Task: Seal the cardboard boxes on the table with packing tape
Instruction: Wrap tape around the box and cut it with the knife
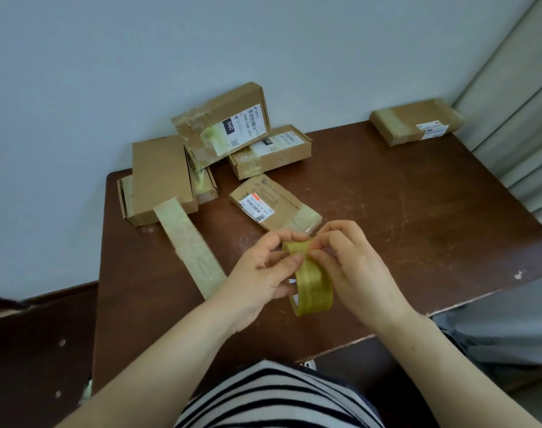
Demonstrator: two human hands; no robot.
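Yellowish tape roll point(312, 282): held over the table point(417, 211), near middle, left hand point(263, 270) gripping it, right hand point(349, 257) pinching its top edge with the fingertips, probably hunting the loose end. Boxes point(220, 125): cluster far left, lone box point(414, 122) far right; most already show tape strips. Seams left unsealed: cannot tell.

Upper frame: I see a plain pale blue-grey wall point(109, 57), softly and evenly lit. Centre: a dark brown wooden table point(417, 211) set against that wall, its top scratched and flecked with pale scuffs, its near edge worn. Right edge: pale vertical folds of a curtain point(516, 103). Lower left: dark brown floor point(32, 350). Lower right: a grey surface point(495, 329) I cannot identify.
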